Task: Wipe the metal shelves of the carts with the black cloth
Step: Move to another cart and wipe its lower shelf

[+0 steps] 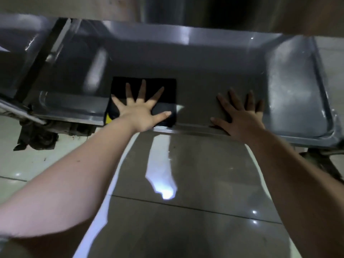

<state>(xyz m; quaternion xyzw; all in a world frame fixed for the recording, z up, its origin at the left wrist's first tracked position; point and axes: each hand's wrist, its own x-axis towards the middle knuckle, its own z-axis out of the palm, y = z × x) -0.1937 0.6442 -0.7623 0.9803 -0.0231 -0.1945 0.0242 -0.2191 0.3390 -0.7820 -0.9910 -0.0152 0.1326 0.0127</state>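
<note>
A low metal shelf (214, 71) of a cart spreads across the upper half of the view. On its front left part lies the black cloth (167, 94), folded into a rough square. My left hand (141, 110) presses flat on the cloth with fingers spread wide. To the right, my right hand (240, 116) rests flat on the bare metal near the shelf's front rim, fingers straight and apart. A small yellow patch shows at the cloth's lower left corner.
A second cart shelf (20, 53) adjoins on the left, split off by a dark upright bar (41, 60). Dark wheels (41, 138) sit under the left end. Glossy tiled floor (186, 183) with light reflections fills the foreground.
</note>
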